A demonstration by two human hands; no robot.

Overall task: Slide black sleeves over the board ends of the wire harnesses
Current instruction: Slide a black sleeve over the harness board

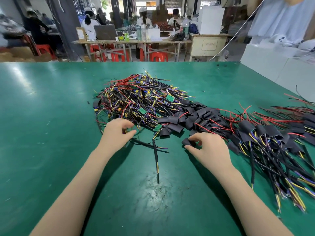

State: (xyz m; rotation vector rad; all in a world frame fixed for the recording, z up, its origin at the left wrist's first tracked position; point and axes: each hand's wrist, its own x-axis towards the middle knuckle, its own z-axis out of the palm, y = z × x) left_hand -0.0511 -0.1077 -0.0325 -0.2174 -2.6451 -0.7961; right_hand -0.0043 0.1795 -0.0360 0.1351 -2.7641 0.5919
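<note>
Two bare forearms enter from the bottom of the frame, one from the lower left and one from the lower right. No sleeves, gloves, watch or rings show on them. The left hand (117, 132) and the right hand (208, 148) are uncovered, with short, plain fingernails.

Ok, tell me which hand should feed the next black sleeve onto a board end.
Right. The right hand already pinches a loose black sleeve; the left hand reaches into the tangled pile of unsleeved wire harnesses.
</note>
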